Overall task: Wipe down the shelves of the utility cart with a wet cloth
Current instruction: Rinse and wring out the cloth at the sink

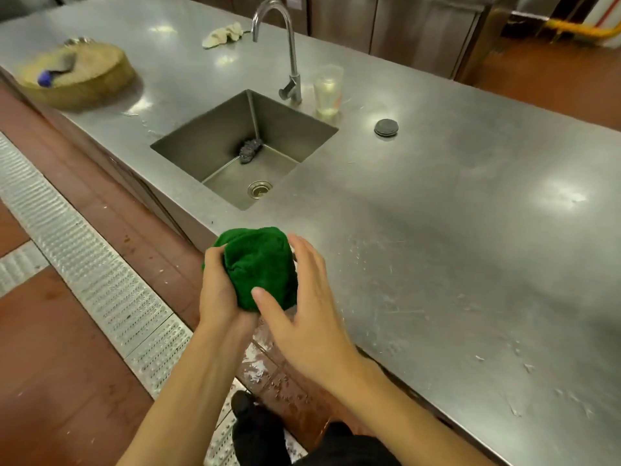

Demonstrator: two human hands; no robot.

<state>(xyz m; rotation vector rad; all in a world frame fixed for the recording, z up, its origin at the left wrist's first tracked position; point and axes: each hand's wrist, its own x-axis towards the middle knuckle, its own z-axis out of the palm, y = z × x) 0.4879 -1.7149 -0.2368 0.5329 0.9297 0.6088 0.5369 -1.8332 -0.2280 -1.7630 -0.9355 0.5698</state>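
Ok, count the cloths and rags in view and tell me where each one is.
2. The green cloth is bunched in the left hand, with the right hand open against it. A pale rag lies crumpled on the steel counter behind the faucet. Others may be out of view.

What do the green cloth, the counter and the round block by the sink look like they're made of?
Green cloth: soft looped fabric, probably microfibre, with a fuzzy pile. Counter: brushed stainless steel, showing glare and fine scratches. Round block: seemingly wood with a rough, worn top.
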